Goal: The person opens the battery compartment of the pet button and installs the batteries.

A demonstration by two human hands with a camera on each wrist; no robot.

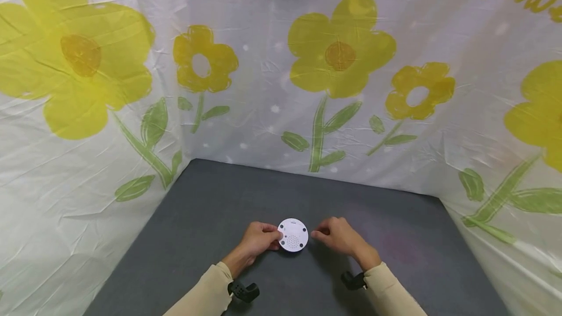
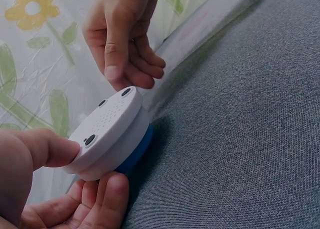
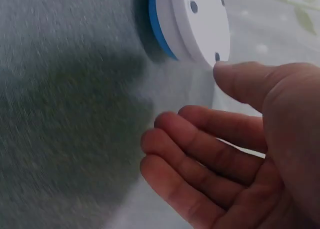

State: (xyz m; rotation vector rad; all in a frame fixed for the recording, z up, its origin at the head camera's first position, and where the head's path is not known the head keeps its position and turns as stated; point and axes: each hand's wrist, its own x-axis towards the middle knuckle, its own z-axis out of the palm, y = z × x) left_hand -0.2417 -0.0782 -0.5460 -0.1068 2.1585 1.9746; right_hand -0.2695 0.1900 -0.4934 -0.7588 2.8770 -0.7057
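A round white device (image 1: 293, 235) shows a face with small speaker holes and dark round spots near its rim; a blue layer lies beneath, as both wrist views show. My left hand (image 1: 258, 239) pinches its left edge, thumb on the white face and fingers under the rim. On the device's other side, my right hand (image 1: 340, 237) holds nothing, its fingers loosely bent. In the right wrist view a narrow gap seems to part the right thumb (image 3: 245, 84) from the device, though the two overlap in the picture.
A dark grey cloth-like tabletop (image 1: 246, 194) lies under the hands. White sheets (image 1: 259, 87) printed with yellow flowers rise at its back and sides. A black strap device (image 1: 243, 291) sits at the left wrist, another black one (image 1: 352, 281) at the right.
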